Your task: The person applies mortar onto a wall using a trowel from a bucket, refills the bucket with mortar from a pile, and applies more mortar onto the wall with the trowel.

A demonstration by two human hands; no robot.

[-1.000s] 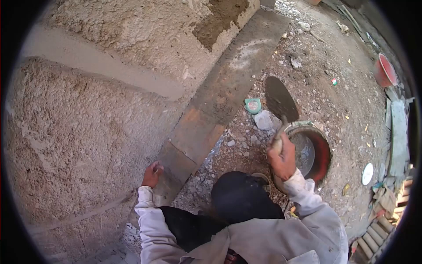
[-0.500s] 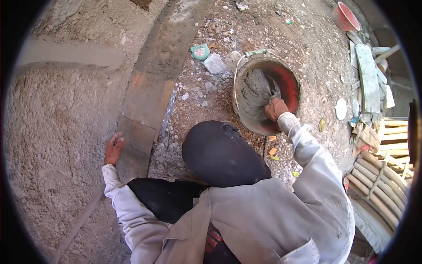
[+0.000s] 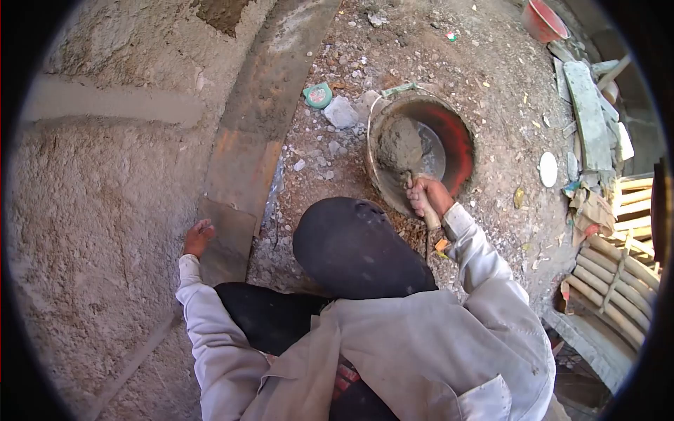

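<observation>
My right hand (image 3: 430, 196) is wrapped round the wooden handle of a trowel (image 3: 399, 147), whose blade is loaded with grey mortar over the bucket. The bucket (image 3: 462, 151), red inside with a mortar-smeared rim, stands on the ground and holds some wet mix. My left hand (image 3: 199, 237) is beside the rough plastered wall (image 3: 105, 210), at the edge of a long flat board (image 3: 242, 151). Its fingers look loosely curled, and whether they touch the board or hold anything is unclear.
A green tape measure (image 3: 318, 95) and a pale stone (image 3: 341, 112) lie between board and bucket. On the right are a white disc (image 3: 548, 169), planks (image 3: 588, 116), a crumpled bag (image 3: 591, 210) and bamboo poles (image 3: 611, 281). A red basin (image 3: 544, 21) sits at the upper right.
The view has shifted and the trowel has gone from above the ground into the bucket. Its blade, half a second ago sunk in the mix, now shows with mortar on it.
</observation>
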